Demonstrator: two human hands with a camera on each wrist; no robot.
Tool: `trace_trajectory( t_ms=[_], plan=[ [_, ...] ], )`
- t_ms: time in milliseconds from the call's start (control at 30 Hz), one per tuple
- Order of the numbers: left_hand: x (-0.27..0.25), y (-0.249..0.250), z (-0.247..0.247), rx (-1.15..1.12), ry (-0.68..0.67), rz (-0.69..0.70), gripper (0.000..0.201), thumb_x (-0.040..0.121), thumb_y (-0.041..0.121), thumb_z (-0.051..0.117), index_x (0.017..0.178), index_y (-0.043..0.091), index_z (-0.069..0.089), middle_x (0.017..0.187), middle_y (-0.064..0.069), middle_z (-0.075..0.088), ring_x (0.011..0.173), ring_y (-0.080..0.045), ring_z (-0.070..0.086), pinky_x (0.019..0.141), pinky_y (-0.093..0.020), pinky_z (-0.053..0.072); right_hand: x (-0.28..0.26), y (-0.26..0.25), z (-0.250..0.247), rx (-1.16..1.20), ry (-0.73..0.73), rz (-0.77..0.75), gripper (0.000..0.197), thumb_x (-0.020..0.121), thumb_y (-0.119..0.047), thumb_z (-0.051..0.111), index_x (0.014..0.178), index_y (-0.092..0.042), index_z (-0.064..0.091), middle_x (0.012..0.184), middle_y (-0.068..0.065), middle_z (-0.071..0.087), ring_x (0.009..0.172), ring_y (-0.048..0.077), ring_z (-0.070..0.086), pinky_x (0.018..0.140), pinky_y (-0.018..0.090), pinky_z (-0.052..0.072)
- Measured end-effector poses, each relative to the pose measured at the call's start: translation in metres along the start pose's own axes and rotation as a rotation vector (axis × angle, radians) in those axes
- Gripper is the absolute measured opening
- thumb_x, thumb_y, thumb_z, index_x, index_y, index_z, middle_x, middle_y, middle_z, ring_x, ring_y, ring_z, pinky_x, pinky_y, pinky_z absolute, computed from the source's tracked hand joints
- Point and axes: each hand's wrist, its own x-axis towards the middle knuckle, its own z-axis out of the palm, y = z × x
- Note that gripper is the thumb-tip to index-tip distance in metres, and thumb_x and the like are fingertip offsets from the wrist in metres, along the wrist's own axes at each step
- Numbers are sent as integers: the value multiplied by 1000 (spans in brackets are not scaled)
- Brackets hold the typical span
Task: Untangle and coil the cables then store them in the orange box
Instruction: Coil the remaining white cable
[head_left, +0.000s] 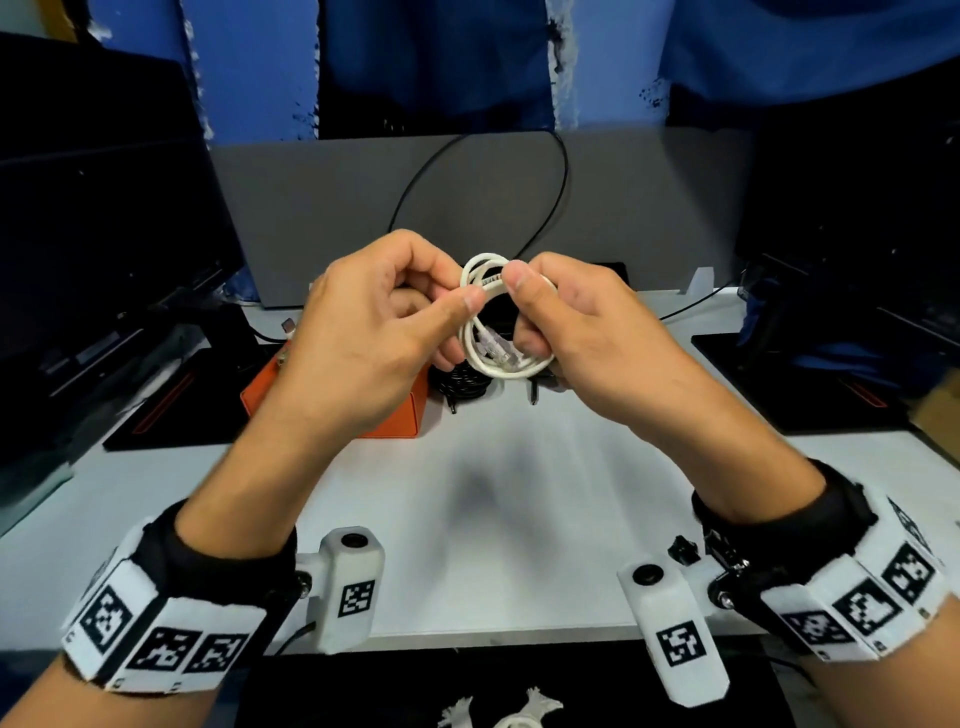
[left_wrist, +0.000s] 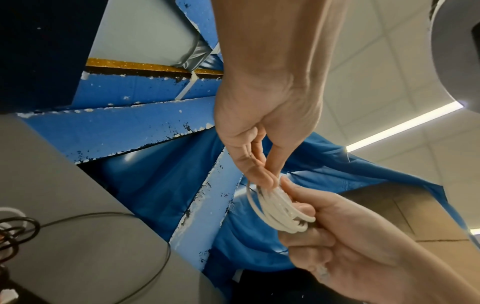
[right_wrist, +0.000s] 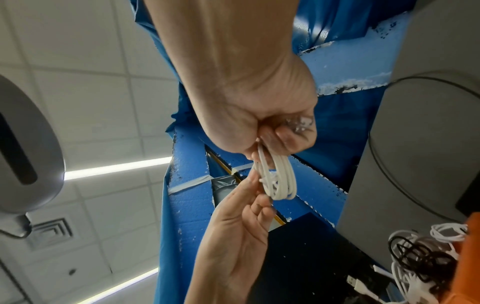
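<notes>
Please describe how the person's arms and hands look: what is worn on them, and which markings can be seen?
Both hands, left hand and right hand, are bare, with no gloves or sleeves. Each wrist carries a black strap under a white band of square black-and-white coded markers. A white, rounded camera housing with one such marker and a dark lens juts from each band.

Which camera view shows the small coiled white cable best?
The head view: the coiled white cable faces the camera, its loops and clear plugs visible between the left hand and right hand. Both wrist views show it edge-on, partly hidden by fingers.
</notes>
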Motion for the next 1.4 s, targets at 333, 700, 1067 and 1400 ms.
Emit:
trace_trajectory(
  t_ms=[333, 700, 1067, 1400],
  plan=[
    [-18, 11, 25, -23, 170, 72, 11, 97, 14, 70, 95, 8, 61, 84, -5, 75, 74, -12, 76, 69, -26, 61, -6, -8, 1, -243, 113, -36, 39, 106, -47, 44, 82, -17, 50, 66, -4, 58, 57, 10, 49, 53, 27, 42],
    [-6, 1, 11, 412, 144, 142, 21, 87, 26, 72, 94, 20, 54, 94, 6, 55, 80, -2, 52, 69, -12, 39, -3, -9, -3, 155, -57, 23, 41, 110, -39, 44, 75, -19, 51, 60, -8, 54, 43, 6, 35, 54, 33, 34],
    [-7, -4, 12, 356, -324, 111, 20, 102, 8, 46, 112, 25, 49, 85, -4, 65, 76, -26, 58, 69, -50, 46, -6, -11, -15, 208, -281, 118, 42, 108, -34, 50, 70, -17, 52, 59, -1, 49, 39, 4, 31, 42, 16, 27],
    [-13, -4, 24, 167, -12, 291, 24, 111, 32, 39, 125, 18, 51, 66, 0, 57, 55, -17, 52, 51, -35, 40, 1, -7, -24, 516, -318, 234, 37, 108, -39, 45, 85, -12, 58, 62, 4, 47, 45, 11, 22, 48, 27, 18]
  ],
)
